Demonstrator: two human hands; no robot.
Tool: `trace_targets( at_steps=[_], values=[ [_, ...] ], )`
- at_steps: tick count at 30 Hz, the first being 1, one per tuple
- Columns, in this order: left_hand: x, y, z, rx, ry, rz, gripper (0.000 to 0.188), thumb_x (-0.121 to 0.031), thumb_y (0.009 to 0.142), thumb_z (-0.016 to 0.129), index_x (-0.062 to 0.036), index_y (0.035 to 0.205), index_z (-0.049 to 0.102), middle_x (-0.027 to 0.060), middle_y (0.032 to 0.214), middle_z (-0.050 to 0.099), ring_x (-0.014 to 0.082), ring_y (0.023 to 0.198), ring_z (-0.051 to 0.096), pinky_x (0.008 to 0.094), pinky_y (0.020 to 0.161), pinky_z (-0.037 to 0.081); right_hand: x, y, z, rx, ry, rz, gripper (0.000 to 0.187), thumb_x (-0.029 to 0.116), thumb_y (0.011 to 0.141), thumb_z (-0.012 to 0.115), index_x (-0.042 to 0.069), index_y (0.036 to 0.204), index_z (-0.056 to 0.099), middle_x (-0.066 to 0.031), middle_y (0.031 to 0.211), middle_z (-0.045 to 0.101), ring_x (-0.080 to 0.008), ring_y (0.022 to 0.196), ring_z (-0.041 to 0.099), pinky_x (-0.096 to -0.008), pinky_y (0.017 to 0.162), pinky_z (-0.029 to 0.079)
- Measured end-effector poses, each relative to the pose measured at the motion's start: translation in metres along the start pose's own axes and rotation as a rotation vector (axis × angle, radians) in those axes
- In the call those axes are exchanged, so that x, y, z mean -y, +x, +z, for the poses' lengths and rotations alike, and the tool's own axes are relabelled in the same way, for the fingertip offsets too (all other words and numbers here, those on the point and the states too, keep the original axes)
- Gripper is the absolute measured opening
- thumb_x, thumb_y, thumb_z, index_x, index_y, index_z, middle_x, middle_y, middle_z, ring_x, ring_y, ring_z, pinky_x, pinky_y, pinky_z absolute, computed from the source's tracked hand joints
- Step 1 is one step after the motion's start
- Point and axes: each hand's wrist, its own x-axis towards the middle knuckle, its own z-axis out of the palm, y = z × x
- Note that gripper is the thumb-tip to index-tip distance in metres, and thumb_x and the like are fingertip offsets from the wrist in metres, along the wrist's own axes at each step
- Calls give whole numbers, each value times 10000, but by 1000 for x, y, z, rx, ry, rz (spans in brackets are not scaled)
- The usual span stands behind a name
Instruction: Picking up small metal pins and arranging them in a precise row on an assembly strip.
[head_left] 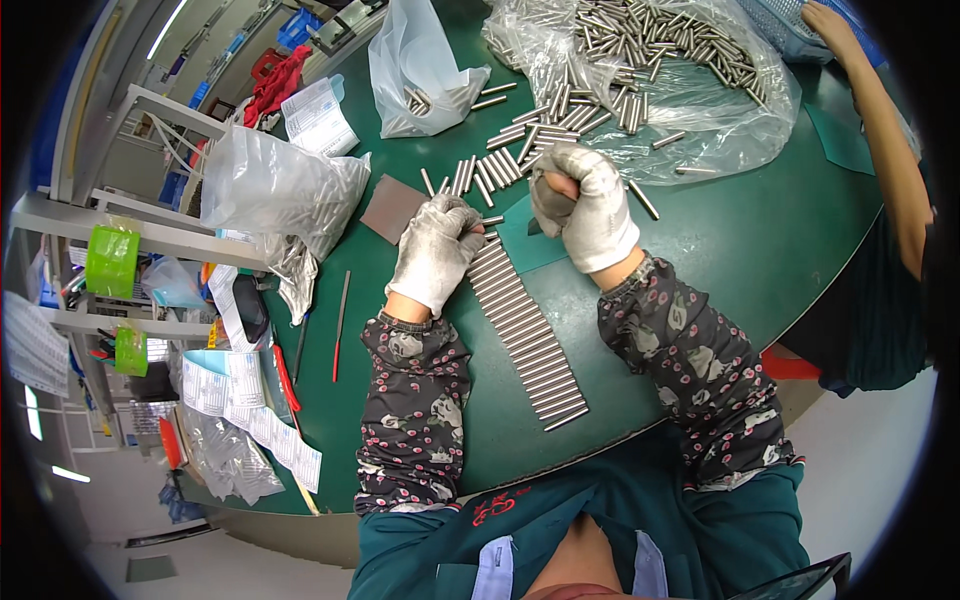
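Note:
A long, neat row of steel pins [525,335] lies side by side on the green tabletop in front of me. At the row's far end is my left hand [437,248], in a whitish glove, its fingers bent together; a short pin [491,221] lies beside the fingertips. Whatever those fingers pinch is hidden. To the right, my right hand [588,205], gloved too, is closed in a fist with the thumb folded in, over a green sheet [528,244]. Its grip hides any held thing. More loose pins [497,169] lie just beyond both hands.
Beyond, a clear plastic bag [720,135] lies open under a heap of pins [650,40]. Another bag [415,70] holds a few pins. A brown square sheet [392,208], a red-handled file [341,325] and papers [260,420] lie leftward. A co-worker's arm [880,130] reaches to a blue basket [785,30].

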Motion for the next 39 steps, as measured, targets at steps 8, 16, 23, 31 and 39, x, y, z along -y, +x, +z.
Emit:
trace_targets(
  at_steps=[8,16,23,31,39],
  values=[
    [5,-1,10,-110,-119,-55,134,-42,646,677,-48,767,619,93,842,578,275,817,562,353,712,454,-3,3,-1,-60,63,13,323,246,856,383,93,574,349,9,454,254,-125,376,268,-254,382,256],
    [6,0,14,-118,-173,-33,144,-39,640,688,-45,771,629,94,829,587,270,797,566,348,703,457,-3,7,6,-79,324,49,363,236,836,401,135,512,269,8,434,230,-141,363,237,-269,373,237],
    [6,0,13,-112,-169,-31,150,-30,638,690,-45,775,632,94,821,585,268,794,568,346,694,458,-11,10,5,-26,372,67,357,238,829,411,133,517,271,6,432,228,-143,363,238,-277,374,241],
    [7,1,15,-115,-192,-28,148,-36,639,688,-47,775,632,92,816,584,269,789,567,349,689,457,-13,11,4,-39,393,77,353,231,833,413,116,522,293,-4,437,236,-155,361,257,-280,382,265],
    [6,1,12,-70,-171,-36,139,-5,663,676,-6,786,611,96,833,564,236,805,551,311,725,446,-22,7,4,-2,159,-72,356,246,855,384,102,536,321,-7,451,259,-150,379,284,-271,390,278]
  ],
)
